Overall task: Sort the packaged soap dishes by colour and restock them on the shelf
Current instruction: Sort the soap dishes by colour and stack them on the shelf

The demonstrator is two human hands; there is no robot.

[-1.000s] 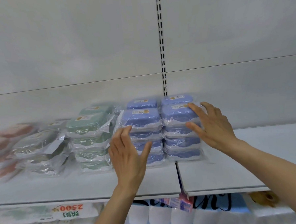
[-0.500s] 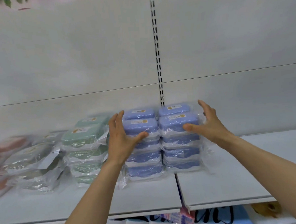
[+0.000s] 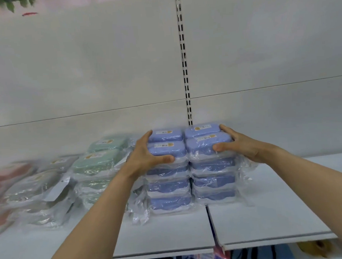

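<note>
Blue packaged soap dishes point(image 3: 190, 168) stand in stacks side by side on the white shelf point(image 3: 165, 234), each wrapped in clear plastic. My left hand point(image 3: 145, 156) grips the left side of the top blue dishes, thumb across the front. On the right side of the stacks, my right hand point(image 3: 240, 145) grips the top blue dishes, thumb on the front. Green packaged soap dishes point(image 3: 97, 169) are stacked just left of the blue ones. Grey packaged dishes point(image 3: 36, 191) and blurred pink ones point(image 3: 8, 177) lie further left.
The shelf is split by a gap point(image 3: 210, 224) below the blue stacks; its right board point(image 3: 289, 202) carries nothing beyond the blue stack. A slotted upright point(image 3: 184, 69) runs up the back panel. Packaged goods point(image 3: 252, 256) show on the level below.
Both hands have moved up and inward from hovering at the stack to gripping the sides of the top blue dishes. The view has tilted upward.
</note>
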